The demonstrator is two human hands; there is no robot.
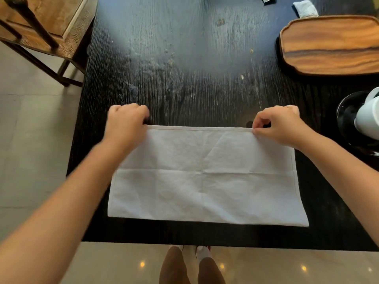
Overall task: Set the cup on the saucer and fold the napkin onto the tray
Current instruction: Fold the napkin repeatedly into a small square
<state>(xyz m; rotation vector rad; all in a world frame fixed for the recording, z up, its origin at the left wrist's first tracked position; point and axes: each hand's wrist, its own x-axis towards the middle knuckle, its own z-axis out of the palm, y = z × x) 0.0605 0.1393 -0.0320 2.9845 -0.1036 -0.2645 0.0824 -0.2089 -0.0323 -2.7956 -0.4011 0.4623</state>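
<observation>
From the head camera, a white rectangular cloth napkin [205, 177] is lying flat on a black wood-grain table [184, 58], spreading from the centre of the picture toward six o'clock, its near edge running just short of the table's front edge. Faint creases are crossing it, one lengthwise and one across.

The left hand [125, 124] is sitting at about nine o'clock from the napkin's middle, curled closed over the far left corner of the cloth; its fingertips are hidden under the knuckles, so the exact pinch cannot be seen, but the corner is disappearing into the closed hand. The right hand [281, 125] is working at about two o'clock from the napkin's middle, thumb and forefinger pressed together on the far right corner. The far hem is stretching straight between the two hands.

At one o'clock in the picture, well apart from the napkin, an oval brown wooden tray [328, 44] is resting on the table. At three o'clock, cut by the frame edge, a white ceramic cup [369, 117] is standing on a glossy black round saucer [346, 111]. At eleven o'clock a wooden chair [47, 23] is standing beside the table on a pale tiled floor [30, 130].
</observation>
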